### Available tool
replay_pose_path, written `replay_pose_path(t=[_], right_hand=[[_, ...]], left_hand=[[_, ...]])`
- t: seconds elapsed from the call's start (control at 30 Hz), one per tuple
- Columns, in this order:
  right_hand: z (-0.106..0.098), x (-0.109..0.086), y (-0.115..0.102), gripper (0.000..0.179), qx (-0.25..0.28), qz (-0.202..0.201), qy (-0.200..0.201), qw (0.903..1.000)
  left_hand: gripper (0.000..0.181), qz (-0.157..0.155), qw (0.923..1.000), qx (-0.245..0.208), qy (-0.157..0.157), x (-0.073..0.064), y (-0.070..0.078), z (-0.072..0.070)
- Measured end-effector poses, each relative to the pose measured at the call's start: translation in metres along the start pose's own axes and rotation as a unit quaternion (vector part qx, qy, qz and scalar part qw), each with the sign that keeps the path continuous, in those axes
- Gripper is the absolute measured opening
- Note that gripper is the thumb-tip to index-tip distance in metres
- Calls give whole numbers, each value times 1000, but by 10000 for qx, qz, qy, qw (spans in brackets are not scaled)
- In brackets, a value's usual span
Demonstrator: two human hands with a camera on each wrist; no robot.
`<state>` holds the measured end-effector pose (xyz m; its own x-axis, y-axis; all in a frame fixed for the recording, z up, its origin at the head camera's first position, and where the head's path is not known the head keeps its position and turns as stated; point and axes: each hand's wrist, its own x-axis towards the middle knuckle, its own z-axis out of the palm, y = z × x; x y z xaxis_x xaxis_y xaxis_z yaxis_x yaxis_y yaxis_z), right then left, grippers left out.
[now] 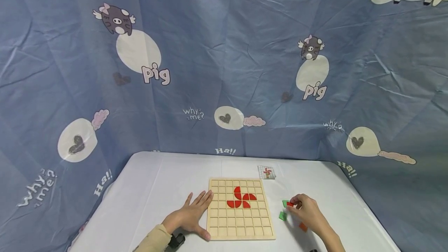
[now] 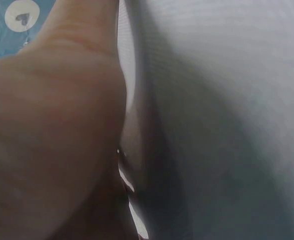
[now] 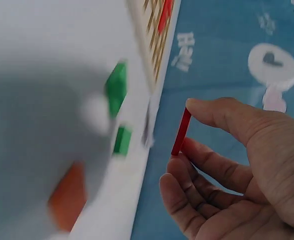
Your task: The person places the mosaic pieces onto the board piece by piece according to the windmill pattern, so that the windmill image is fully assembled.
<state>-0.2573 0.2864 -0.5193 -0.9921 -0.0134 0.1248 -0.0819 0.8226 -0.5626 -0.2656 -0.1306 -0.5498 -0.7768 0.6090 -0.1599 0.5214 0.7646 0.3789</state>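
A square wooden grid board (image 1: pixel 240 231) lies on the white table, with several red quarter-round pieces (image 1: pixel 237 194) set in a pinwheel near its upper middle. My left hand (image 1: pixel 190 215) rests with spread fingers along the board's left edge, thumb by the lower left corner. In the left wrist view the hand's skin (image 2: pixel 51 130) fills the left side. Right of the board, my right hand (image 1: pixel 308 211) pinches a thin red piece (image 3: pixel 182 131) between thumb and fingertips, held edge-on to the right wrist camera. Beneath and beside that hand are green pieces (image 1: pixel 282 216) and an orange piece (image 1: pixel 303 227).
A small card (image 1: pixel 267 172) printed with a red pinwheel on a grid lies behind the board's right corner. The white table (image 1: pixel 168 178) ends at a blue curtain (image 1: pixel 196 69) with pig prints, which hangs behind and along the sides.
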Motion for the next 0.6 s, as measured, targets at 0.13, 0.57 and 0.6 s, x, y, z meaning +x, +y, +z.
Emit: replay_pose_path(t=[0.13,0.57,0.6], right_hand=[[14,1,-24,17,280,-223,-94,9993],[59,-1,-69,23,418,-1544,-811,9838],[61,-1,-71,23,423,-1574,-817,9832]], left_hand=[[136,43,9999,-98,-6,1,-3,2],[132,-93,9998,164,47,0,3,2],[132,-98,9998,166,46,0,3,2]])
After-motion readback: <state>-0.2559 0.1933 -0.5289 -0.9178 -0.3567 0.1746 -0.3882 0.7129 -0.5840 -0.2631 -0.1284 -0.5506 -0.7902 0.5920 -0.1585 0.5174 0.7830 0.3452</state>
